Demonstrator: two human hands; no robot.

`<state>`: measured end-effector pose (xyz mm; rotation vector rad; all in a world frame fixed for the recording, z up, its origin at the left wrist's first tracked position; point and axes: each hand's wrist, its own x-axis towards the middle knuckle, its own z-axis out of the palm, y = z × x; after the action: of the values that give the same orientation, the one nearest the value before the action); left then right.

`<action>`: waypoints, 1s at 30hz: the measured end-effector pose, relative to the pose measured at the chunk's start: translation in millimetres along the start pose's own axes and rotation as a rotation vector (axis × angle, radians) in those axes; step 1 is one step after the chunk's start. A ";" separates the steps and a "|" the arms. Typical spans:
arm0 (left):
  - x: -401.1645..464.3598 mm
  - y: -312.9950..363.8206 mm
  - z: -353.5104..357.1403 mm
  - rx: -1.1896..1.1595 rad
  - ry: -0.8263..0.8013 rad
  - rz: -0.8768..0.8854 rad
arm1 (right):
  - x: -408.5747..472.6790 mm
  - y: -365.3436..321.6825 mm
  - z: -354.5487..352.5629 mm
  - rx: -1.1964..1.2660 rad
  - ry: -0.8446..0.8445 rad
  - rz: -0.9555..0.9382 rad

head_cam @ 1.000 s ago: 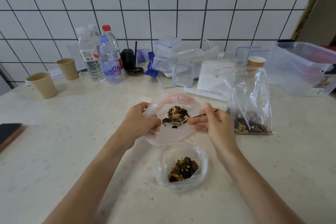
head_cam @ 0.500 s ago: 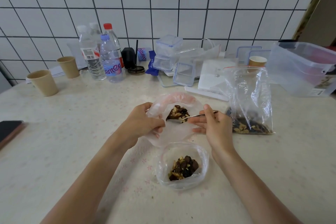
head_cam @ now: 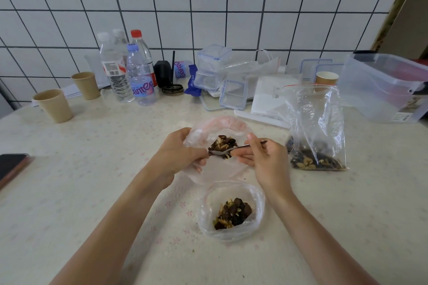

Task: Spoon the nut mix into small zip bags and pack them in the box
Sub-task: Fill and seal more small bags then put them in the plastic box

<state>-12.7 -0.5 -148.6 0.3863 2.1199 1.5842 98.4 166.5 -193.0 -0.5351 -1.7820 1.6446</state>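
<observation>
My left hand [head_cam: 178, 157] grips the near rim of a small zip bag [head_cam: 217, 169] and holds its mouth wide. A heap of nut mix [head_cam: 223, 144] lies inside it. My right hand [head_cam: 264, 157] pinches the handle of a metal spoon [head_cam: 234, 149], whose bowl sits inside the bag, low against the nuts. A second small bag [head_cam: 231, 211] with nut mix stands open on the table just in front of my hands. The large zip bag of nut mix [head_cam: 316, 132] stands to the right. A big clear plastic box [head_cam: 384, 90] sits at the far right.
Several water bottles [head_cam: 125, 71] and two paper cups [head_cam: 54, 105] stand at the back left. Small clear lidded containers [head_cam: 213, 69] and white flat boxes [head_cam: 271, 97] crowd the back middle. A phone [head_cam: 11, 165] lies at the left table edge. A tiled wall rises behind.
The spoon has dipped lower into the held bag, its bowl swinging left toward my left thumb, and the nuts sit heaped behind it. My left hand keeps its grip.
</observation>
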 end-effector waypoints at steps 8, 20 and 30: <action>-3.9 4.6 1.8 -0.008 0.079 0.029 | -0.1 2.9 -1.2 -0.023 0.071 0.033; 4.6 -10.6 -1.3 0.310 0.374 0.275 | -1.0 2.2 -2.3 0.068 0.018 0.159; 3.6 -10.5 -17.6 0.664 0.346 0.258 | -1.6 -11.9 -13.9 0.196 0.012 0.291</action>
<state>-24.5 -16.3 -155.3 0.6559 2.9523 1.0770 110.7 173.9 -181.4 -0.7384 -1.5671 1.9833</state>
